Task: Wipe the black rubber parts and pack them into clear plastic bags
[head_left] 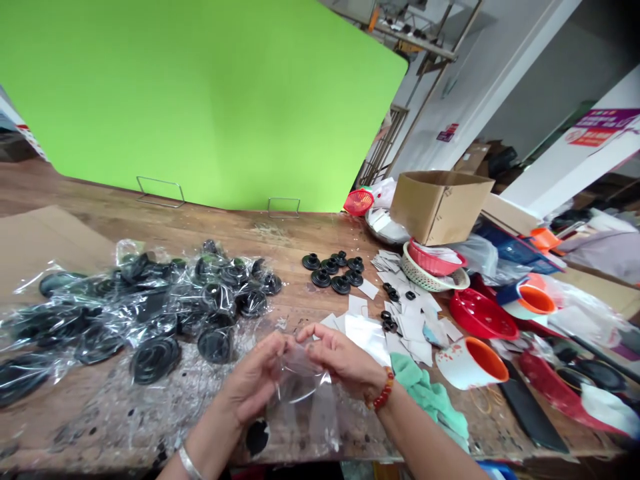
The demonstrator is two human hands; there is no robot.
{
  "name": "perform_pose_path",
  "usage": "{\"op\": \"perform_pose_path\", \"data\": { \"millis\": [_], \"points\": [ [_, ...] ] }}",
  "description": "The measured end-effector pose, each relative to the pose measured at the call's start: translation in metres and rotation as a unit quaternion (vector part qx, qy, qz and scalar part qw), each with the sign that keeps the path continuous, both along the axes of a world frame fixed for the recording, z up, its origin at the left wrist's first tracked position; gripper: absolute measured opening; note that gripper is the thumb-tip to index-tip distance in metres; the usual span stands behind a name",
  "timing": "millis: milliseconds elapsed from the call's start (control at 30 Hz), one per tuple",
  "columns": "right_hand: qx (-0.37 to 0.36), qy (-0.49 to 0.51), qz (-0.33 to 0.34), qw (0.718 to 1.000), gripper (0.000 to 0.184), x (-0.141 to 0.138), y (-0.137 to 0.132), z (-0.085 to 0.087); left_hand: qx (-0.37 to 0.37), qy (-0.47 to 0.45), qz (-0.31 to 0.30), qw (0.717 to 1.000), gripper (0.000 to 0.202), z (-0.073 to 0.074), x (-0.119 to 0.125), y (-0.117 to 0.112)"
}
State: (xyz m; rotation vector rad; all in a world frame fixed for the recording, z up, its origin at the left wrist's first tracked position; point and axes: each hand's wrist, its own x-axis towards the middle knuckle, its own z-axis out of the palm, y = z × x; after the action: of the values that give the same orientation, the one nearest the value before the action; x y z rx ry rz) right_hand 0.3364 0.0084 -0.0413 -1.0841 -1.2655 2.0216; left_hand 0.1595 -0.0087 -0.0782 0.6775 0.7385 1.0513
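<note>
Between my two hands hangs a clear plastic bag (303, 393), with its upper edge pinched in the fingers of both. My left hand (257, 373) grips it from the left and wears a silver bangle at the wrist. From the right, my right hand (340, 353) holds the same edge, a red bead bracelet at its wrist. No contents show inside the bag. Beyond my hands stand several black round stepped parts (330, 267) in a cluster. At left lies a heap of bagged black parts (155, 300) in clear plastic.
White paper cards (415, 320) and small black pieces (393, 291) lie to the right. Near them are a red basket (483, 315), a white cup with orange inside (470, 363), a green cloth (430, 393) and a cardboard box (437, 207). A green board (210, 100) stands behind.
</note>
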Motion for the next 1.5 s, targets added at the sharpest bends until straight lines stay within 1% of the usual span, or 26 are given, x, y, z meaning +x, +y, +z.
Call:
{"op": "perform_pose_path", "data": {
  "millis": [67,100,167,200,233,267,300,333,367,400,433,500,567,667,767,800,867,933,967,1033,1167,1300,1367,1400,1433,1500],
  "points": [
    [0.032,-0.011,0.054,0.998,0.029,0.007,0.004,-0.001,-0.03,-0.097,-0.04,0.994,0.035,0.001,-0.006,0.0],
    [0.055,-0.006,0.059,0.997,0.031,0.01,0.008,-0.003,-0.036,-0.116,-0.058,0.991,0.033,0.002,-0.007,0.0],
    [0.112,0.002,0.047,0.993,0.04,0.017,0.022,-0.007,-0.026,-0.084,-0.08,0.993,0.029,0.003,-0.009,0.001],
    [0.151,-0.019,0.041,0.988,0.047,0.02,0.031,-0.009,-0.014,-0.046,-0.081,0.996,0.028,0.003,-0.008,0.003],
    [0.203,-0.075,0.035,0.976,0.053,0.022,0.043,-0.011,0.001,0.004,-0.075,0.997,0.027,0.003,-0.007,0.004],
    [0.261,-0.153,0.025,0.953,0.057,0.024,0.056,-0.013,0.021,0.06,-0.062,0.996,0.026,0.003,-0.005,0.006],
    [0.318,-0.242,0.009,0.916,0.056,0.025,0.071,-0.015,0.044,0.116,-0.044,0.991,0.026,0.003,-0.004,0.008],
    [0.374,-0.334,-0.022,0.865,0.051,0.025,0.086,-0.017,0.069,0.167,-0.027,0.983,0.025,0.002,-0.002,0.01],
    [0.404,-0.385,-0.053,0.828,0.04,0.026,0.102,-0.019,0.095,0.209,-0.012,0.973,0.024,0.0,-0.001,0.012],
    [0.423,-0.414,-0.075,0.802,0.029,0.026,0.116,-0.021,0.115,0.239,-0.002,0.964,0.022,-0.001,0.0,0.013],
    [0.435,-0.433,-0.091,0.784,0.027,0.027,0.128,-0.024,0.13,0.261,0.002,0.957,0.019,-0.002,0.0,0.014],
    [0.444,-0.452,-0.098,0.767,0.035,0.027,0.147,-0.03,0.146,0.289,0.004,0.946,0.015,-0.004,-0.001,0.014],
    [0.449,-0.47,-0.091,0.755,0.036,0.026,0.154,-0.036,0.154,0.31,0.008,0.938,0.013,-0.003,-0.002,0.013],
    [0.455,-0.479,-0.084,0.746,0.029,0.018,0.145,-0.034,0.167,0.326,-0.007,0.93,0.013,0.002,-0.005,0.011],
    [0.476,-0.458,-0.107,0.743,0.025,0.005,0.119,-0.014,0.193,0.354,-0.034,0.914,0.016,0.011,-0.007,0.011],
    [0.484,-0.437,-0.122,0.748,0.023,0.0,0.107,-0.004,0.205,0.371,-0.036,0.905,0.017,0.014,-0.007,0.011],
    [0.492,-0.359,-0.157,0.777,0.021,-0.008,0.085,0.018,0.231,0.405,-0.028,0.884,0.019,0.019,-0.004,0.012],
    [0.484,-0.303,-0.158,0.805,0.017,-0.013,0.064,0.035,0.259,0.427,-0.01,0.866,0.017,0.023,-0.001,0.012],
    [0.479,-0.293,-0.149,0.814,0.015,-0.014,0.055,0.041,0.272,0.433,0.002,0.86,0.015,0.024,0.001,0.012],
    [0.469,-0.305,-0.13,0.819,0.012,-0.013,0.042,0.045,0.292,0.432,0.028,0.853,0.013,0.023,0.005,0.01],
    [0.442,-0.357,-0.116,0.815,0.01,-0.003,0.027,0.038,0.281,0.389,0.09,0.873,0.009,0.011,0.008,0.007],
    [0.425,-0.39,-0.093,0.812,0.009,0.003,0.017,0.033,0.271,0.344,0.116,0.891,0.008,0.001,0.014,0.005],
    [0.422,-0.403,-0.087,0.808,0.008,0.002,0.011,0.032,0.248,0.311,0.108,0.911,0.012,-0.001,0.018,0.005],
    [0.42,-0.404,-0.084,0.808,0.007,0.001,0.008,0.031,0.226,0.282,0.094,0.928,0.014,-0.001,0.02,0.005],
    [0.416,-0.4,-0.079,0.813,0.009,0.0,0.005,0.029,0.197,0.244,0.073,0.947,0.017,-0.001,0.022,0.004],
    [0.402,-0.368,-0.075,0.835,0.016,-0.002,0.001,0.024,0.127,0.157,0.04,0.979,0.022,0.0,0.025,0.004]
  ]
}}
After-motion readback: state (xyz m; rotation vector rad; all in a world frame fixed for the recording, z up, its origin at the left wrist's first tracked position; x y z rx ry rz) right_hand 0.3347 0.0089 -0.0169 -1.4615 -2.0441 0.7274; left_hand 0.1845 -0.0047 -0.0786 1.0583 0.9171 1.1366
